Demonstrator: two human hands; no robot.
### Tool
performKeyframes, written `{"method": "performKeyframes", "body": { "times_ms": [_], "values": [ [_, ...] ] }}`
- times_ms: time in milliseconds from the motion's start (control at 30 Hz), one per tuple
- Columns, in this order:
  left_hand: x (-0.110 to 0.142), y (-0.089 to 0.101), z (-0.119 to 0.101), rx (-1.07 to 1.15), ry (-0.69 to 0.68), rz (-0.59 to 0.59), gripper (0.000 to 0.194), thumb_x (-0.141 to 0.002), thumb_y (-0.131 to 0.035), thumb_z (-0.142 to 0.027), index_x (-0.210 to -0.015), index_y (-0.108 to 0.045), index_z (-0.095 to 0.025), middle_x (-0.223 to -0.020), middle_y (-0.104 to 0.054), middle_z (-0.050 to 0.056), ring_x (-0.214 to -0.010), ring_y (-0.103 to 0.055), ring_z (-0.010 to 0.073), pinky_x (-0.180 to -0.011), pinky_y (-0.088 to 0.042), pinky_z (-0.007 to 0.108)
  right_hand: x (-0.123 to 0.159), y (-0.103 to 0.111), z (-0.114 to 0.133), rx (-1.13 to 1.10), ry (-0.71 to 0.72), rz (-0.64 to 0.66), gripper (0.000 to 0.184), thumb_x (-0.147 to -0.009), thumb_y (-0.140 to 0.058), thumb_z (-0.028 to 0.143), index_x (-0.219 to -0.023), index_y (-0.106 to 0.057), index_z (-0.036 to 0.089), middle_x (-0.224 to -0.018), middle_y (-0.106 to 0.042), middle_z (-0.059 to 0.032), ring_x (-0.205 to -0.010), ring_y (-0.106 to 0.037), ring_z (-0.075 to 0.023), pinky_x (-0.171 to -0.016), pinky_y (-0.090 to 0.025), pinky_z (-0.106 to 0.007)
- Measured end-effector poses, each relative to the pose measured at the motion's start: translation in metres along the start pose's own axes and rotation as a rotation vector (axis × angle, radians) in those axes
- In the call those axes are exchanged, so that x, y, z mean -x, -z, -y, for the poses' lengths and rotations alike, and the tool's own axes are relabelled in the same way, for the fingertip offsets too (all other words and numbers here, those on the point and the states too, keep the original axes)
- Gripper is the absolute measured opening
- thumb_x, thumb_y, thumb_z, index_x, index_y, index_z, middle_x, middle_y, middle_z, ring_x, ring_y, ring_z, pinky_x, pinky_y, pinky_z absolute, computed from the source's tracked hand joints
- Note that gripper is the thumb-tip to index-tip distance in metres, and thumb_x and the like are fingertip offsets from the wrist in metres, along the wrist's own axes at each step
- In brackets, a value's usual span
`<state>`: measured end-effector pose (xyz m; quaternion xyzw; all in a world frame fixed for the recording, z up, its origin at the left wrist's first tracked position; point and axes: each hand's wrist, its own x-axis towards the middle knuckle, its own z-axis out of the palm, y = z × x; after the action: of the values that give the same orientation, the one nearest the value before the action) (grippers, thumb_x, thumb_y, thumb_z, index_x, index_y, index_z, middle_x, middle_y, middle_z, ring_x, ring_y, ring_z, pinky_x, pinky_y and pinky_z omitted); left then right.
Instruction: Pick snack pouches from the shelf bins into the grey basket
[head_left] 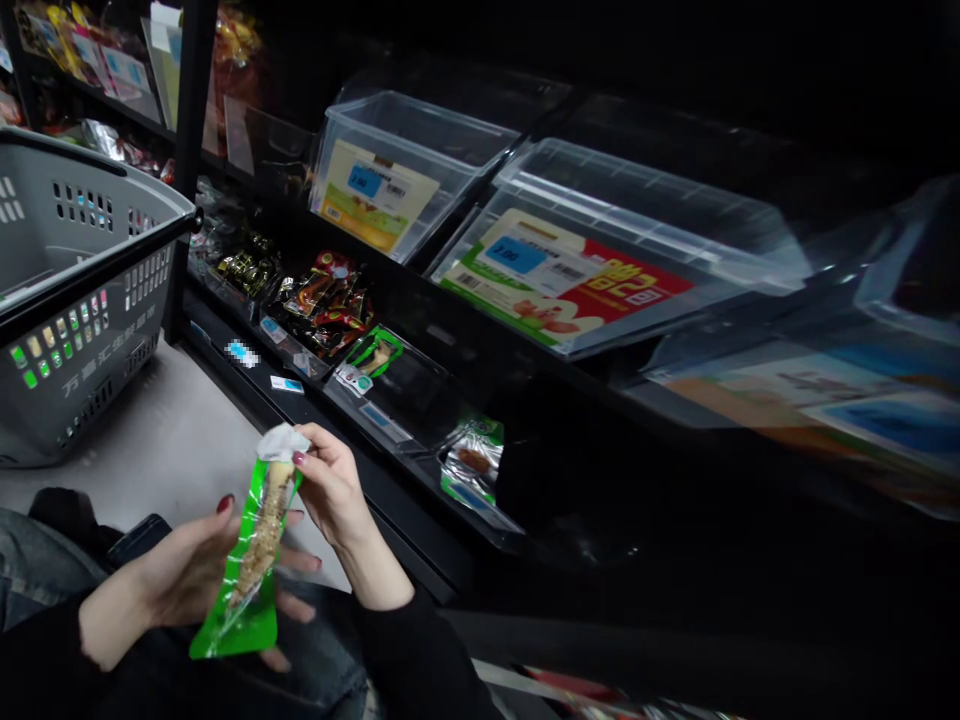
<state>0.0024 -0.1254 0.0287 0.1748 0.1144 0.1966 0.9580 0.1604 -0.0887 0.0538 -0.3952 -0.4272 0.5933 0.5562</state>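
A long clear-fronted vacuum-packed snack with a bright green back [259, 545] hangs in front of my lap, a pale brown piece of food visible inside. My right hand [334, 490] pinches it near its top edge, where a crumpled white wrap or tissue [283, 442] covers the end. Behind the pack, my left hand [176, 570] is open, its fingers spread and slightly blurred. Whether those fingers touch the pack I cannot tell. On the low shelf ahead lie a similar green pack [377, 352] and a silver-and-green pack [476, 455].
A grey shopping basket [97, 350] stands on the floor [150, 420] at the left. Clear plastic bins [570, 270] with price labels line the shelf above. Dark and red snack packets [326, 300] fill nearby low compartments. The right side is dark and blurred.
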Motion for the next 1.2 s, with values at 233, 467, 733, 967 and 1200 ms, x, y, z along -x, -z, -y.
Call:
{"method": "performKeyframes", "body": {
  "times_ms": [233,467,733,967,1200],
  "values": [
    [-0.007,0.009,0.006,-0.370,-0.119,-0.078,0.035,-0.056,-0.075,-0.018,-0.089,-0.065,-0.012,-0.069,-0.068,0.003,-0.062,-0.062,0.0145,-0.065,-0.047,0.028,-0.005,-0.002,-0.006,-0.465,-0.100,0.258,0.017,-0.061,-0.065,0.030,-0.066,-0.054,0.018,-0.061,-0.047,0.0028,-0.056,-0.047,-0.0114,-0.052,-0.041,-0.025],
    [-0.014,0.007,0.010,-0.843,-0.285,-0.515,0.029,-0.058,-0.070,-0.019,-0.086,-0.063,-0.014,-0.079,-0.071,0.003,-0.074,-0.063,0.0206,-0.064,-0.047,0.027,-0.010,0.001,-0.016,-0.472,-0.217,0.089,0.037,-0.060,-0.065,0.042,-0.087,-0.059,0.017,-0.080,-0.062,-0.0043,-0.074,-0.058,-0.0209,-0.071,-0.046,-0.038],
    [-0.017,0.017,0.006,-0.868,-0.324,-0.623,0.029,-0.059,-0.068,-0.018,-0.088,-0.061,-0.014,-0.082,-0.072,0.004,-0.078,-0.064,0.0222,-0.066,-0.048,0.029,-0.019,0.015,-0.022,0.131,-0.029,-0.129,0.029,-0.060,-0.069,0.038,-0.081,-0.064,0.018,-0.065,-0.057,0.0011,-0.056,-0.050,-0.0115,-0.055,-0.041,-0.024],
    [-0.013,0.009,0.004,-0.796,-0.096,-0.340,0.021,-0.058,-0.072,-0.023,-0.076,-0.070,-0.013,-0.077,-0.073,0.004,-0.074,-0.065,0.0209,-0.067,-0.047,0.027,-0.024,0.030,-0.012,0.352,-0.022,-0.349,0.017,-0.058,-0.068,0.030,-0.057,-0.060,0.015,-0.052,-0.052,0.0032,-0.049,-0.042,-0.0086,-0.047,-0.031,-0.021],
    [-0.009,0.004,-0.001,-0.633,-0.168,-0.270,0.020,-0.056,-0.074,-0.016,-0.076,-0.071,-0.014,-0.076,-0.073,0.002,-0.070,-0.064,0.0161,-0.067,-0.047,0.023,-0.030,0.038,-0.026,0.305,-0.170,-0.356,0.016,-0.054,-0.066,0.026,-0.051,-0.055,0.015,-0.043,-0.046,0.0049,-0.040,-0.040,-0.0081,-0.040,-0.028,-0.021]
  ]
}}
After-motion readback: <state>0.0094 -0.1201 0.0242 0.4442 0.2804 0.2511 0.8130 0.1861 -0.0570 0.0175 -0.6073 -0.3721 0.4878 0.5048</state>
